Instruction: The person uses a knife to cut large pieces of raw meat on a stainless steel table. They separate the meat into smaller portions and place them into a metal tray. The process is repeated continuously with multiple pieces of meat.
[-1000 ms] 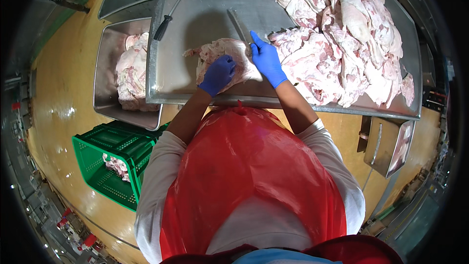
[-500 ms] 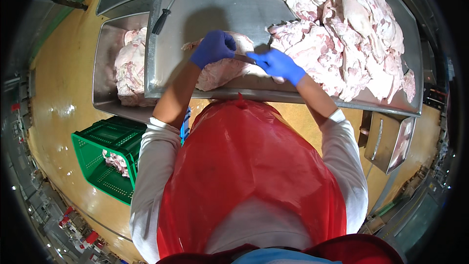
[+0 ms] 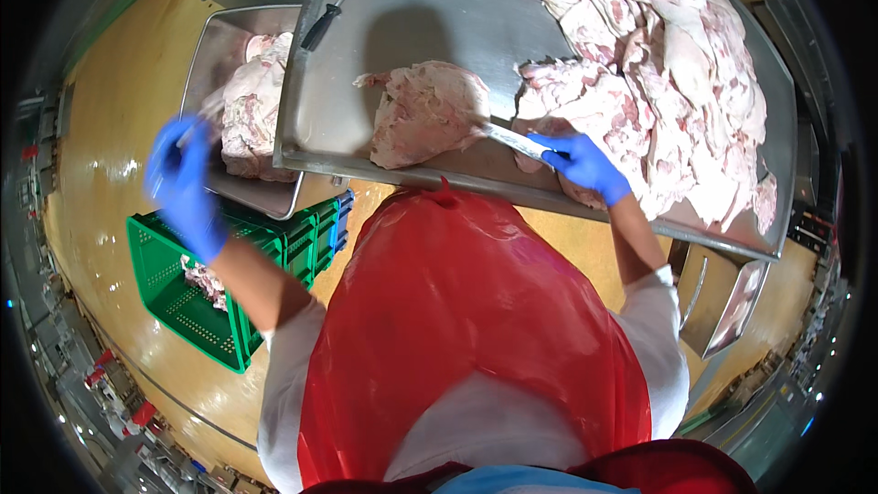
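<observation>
My right hand [image 3: 583,163], in a blue glove, grips a knife [image 3: 514,140] whose blade points left. The blade's tip reaches the edge of a pale piece of meat [image 3: 428,114] that lies flat near the front rim of the metal table [image 3: 494,0]. Off the table's left side, my left hand [image 3: 186,185], also blue-gloved, is raised between a metal bin [image 3: 194,82] and a green crate [image 3: 146,265]. Motion smears its fingers, and a pale blurred streak shows beside them; I cannot tell whether they hold anything.
A large heap of pale meat [image 3: 677,82] covers the table's right side. At its left edge lies a sharpening steel [image 3: 322,26] with a black handle. Meat [image 3: 256,119] fills part of the metal bin; scraps [image 3: 206,282] lie in the green crate. A steel box [image 3: 722,306] stands at lower right.
My left hand has left the piece of meat and swung left, past the table edge. My right hand has moved a little right and down with the knife. The meat piece stays on the table.
</observation>
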The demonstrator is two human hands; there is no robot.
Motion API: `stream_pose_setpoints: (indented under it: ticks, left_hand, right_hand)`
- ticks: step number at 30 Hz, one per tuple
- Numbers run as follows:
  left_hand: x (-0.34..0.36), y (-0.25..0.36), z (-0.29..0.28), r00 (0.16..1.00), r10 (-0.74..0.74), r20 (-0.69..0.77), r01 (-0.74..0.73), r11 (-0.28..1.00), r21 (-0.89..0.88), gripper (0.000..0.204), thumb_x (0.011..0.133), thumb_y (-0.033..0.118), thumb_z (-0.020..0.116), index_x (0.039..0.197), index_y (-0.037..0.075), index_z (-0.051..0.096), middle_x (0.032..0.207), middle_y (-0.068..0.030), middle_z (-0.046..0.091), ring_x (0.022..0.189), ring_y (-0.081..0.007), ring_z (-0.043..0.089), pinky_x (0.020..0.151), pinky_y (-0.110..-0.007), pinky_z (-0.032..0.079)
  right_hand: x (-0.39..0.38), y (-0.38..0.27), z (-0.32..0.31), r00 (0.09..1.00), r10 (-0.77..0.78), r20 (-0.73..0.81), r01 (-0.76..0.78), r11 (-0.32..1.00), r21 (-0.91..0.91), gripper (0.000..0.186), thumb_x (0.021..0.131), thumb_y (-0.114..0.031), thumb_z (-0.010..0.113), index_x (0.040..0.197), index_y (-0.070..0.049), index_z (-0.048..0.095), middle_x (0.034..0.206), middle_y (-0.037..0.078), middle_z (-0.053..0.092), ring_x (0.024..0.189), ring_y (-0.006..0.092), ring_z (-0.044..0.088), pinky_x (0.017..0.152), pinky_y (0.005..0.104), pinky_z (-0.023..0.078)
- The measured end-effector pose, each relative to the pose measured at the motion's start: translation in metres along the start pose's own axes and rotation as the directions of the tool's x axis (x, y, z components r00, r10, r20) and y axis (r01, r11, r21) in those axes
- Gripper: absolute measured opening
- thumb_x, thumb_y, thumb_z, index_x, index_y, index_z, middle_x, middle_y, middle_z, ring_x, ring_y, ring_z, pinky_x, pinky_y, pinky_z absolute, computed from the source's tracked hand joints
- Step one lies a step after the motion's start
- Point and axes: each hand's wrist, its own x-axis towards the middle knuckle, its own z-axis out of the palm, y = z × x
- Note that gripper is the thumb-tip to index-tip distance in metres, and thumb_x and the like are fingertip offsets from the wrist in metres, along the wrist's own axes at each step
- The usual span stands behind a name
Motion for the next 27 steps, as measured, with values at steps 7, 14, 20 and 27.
stream_pose_setpoints:
  ticks: [7, 14, 20, 27]
  left_hand:
    - [-0.100, -0.117, -0.169, 0.824, -0.286, -0.489, 0.399, -0.319, 0.860, 0.027, 0.085, 0.031, 0.079, 0.101, 0.009, 0.080, 0.100, -0.0202, 0.076, 0.084, -0.0296, 0.073, 0.076, -0.043, 0.059]
    - [-0.115, -0.105, 0.196, 0.749, 0.082, 0.658, -0.192, 0.977, 0.097, 0.032, 0.087, 0.027, 0.076, 0.112, 0.008, 0.074, 0.108, -0.0155, 0.072, 0.102, -0.0339, 0.068, 0.088, -0.039, 0.056]
    - [-0.126, -0.112, 0.288, 0.476, 0.278, 0.834, -0.579, 0.813, 0.059, 0.019, 0.089, 0.023, 0.067, 0.090, 0.004, 0.070, 0.092, -0.0166, 0.069, 0.082, -0.0372, 0.067, 0.076, -0.048, 0.055]
    - [-0.119, -0.104, 0.267, 0.593, 0.278, 0.755, -0.347, 0.935, -0.072, 0.008, 0.080, 0.008, 0.065, 0.086, 0.005, 0.068, 0.081, -0.0175, 0.066, 0.079, -0.0368, 0.066, 0.071, -0.048, 0.054]
  right_hand:
    - [-0.009, -0.009, 0.077, 0.772, 0.610, -0.180, -0.465, 0.734, 0.495, 0.050, 0.099, -0.010, 0.059, 0.148, -0.018, 0.056, 0.094, 0.000, 0.069, 0.076, 0.0050, 0.055, 0.073, 0.0250, 0.050]
    - [0.012, -0.021, 0.111, 0.818, 0.504, -0.278, -0.410, 0.849, 0.332, 0.060, 0.095, -0.007, 0.059, 0.153, -0.019, 0.049, 0.091, 0.009, 0.068, 0.075, 0.0150, 0.061, 0.076, 0.0292, 0.052]
    - [-0.004, -0.037, 0.120, 0.825, 0.511, -0.244, -0.443, 0.850, 0.284, 0.054, 0.095, -0.009, 0.058, 0.149, -0.015, 0.052, 0.117, 0.020, 0.070, 0.096, 0.0301, 0.070, 0.088, 0.0363, 0.054]
    - [-0.016, -0.050, 0.148, 0.863, 0.323, -0.388, -0.338, 0.941, 0.031, 0.047, 0.099, -0.017, 0.062, 0.145, -0.018, 0.056, 0.092, 0.019, 0.070, 0.086, 0.0401, 0.069, 0.080, 0.0460, 0.055]
